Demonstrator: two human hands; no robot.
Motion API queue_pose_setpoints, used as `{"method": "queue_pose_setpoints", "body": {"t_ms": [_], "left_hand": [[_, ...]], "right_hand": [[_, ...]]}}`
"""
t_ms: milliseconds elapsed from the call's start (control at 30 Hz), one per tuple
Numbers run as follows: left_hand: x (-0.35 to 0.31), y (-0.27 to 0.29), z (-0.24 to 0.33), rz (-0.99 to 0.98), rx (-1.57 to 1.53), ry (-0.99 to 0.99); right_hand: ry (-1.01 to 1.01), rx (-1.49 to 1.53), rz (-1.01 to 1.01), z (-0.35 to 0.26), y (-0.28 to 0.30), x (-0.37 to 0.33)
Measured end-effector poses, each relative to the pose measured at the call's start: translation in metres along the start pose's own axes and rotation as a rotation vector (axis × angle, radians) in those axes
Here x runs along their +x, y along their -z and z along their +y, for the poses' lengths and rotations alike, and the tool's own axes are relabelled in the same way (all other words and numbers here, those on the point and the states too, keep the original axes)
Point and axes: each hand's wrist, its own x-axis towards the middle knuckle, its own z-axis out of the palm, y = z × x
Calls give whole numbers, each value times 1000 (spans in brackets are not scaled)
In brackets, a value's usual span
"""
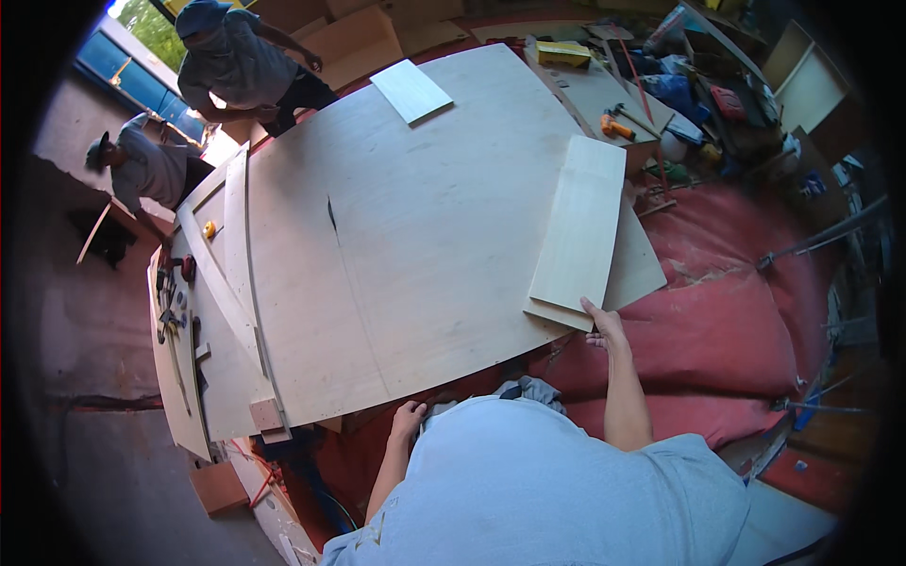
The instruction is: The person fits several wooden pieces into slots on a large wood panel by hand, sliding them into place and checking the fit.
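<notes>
My right hand [609, 325] grips the near corner of a pale wooden board [580, 226], thumb on top and fingers at the edge. This long board lies on another board [559, 313], whose end shows beneath it. Both rest at the right side of a large plywood sheet [415, 255]. My left hand [408, 417] is low beside my body, just off the sheet's near edge, with its fingers curled. Whether anything is inside it is hidden. A grey cloth [538, 391] lies next to my light blue shirt.
A small board [411, 91] lies on the sheet's far side. Wooden strips [226, 274], a red drill [187, 269] and a yellow tape measure [209, 228] are left. Two people [236, 66] stand beyond. An orange tool [616, 126] and clutter sit far right, above red sheeting [717, 330].
</notes>
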Motion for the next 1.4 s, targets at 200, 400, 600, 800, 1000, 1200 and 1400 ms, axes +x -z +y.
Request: {"method": "queue_pose_setpoints", "body": {"t_ms": [200,400,600,800,1000,1200,1400], "left_hand": [[26,21,-36,-104,33,-130],[16,59,-55,-110,-35,-207],[-20,95,-75,-109,-120,-255],[-46,96,-71,-135,-211,-94],[-24,86,-88,-162,-209,-231],[-24,84,50,-319,-538,-169],[-7,69,269,-166,-162,-491]], "right_hand": [[224,-140,80,-25,5,-42],[327,-566,451,-76,-46,-117],[395,-666,594,-94,-112,-127],[334,-648,485,-103,-137,-110],[435,-605,444,-111,-144,-115],[585,-466,361,-90,-111,-96],[734,-331,112,-85,-94,-89]]}}
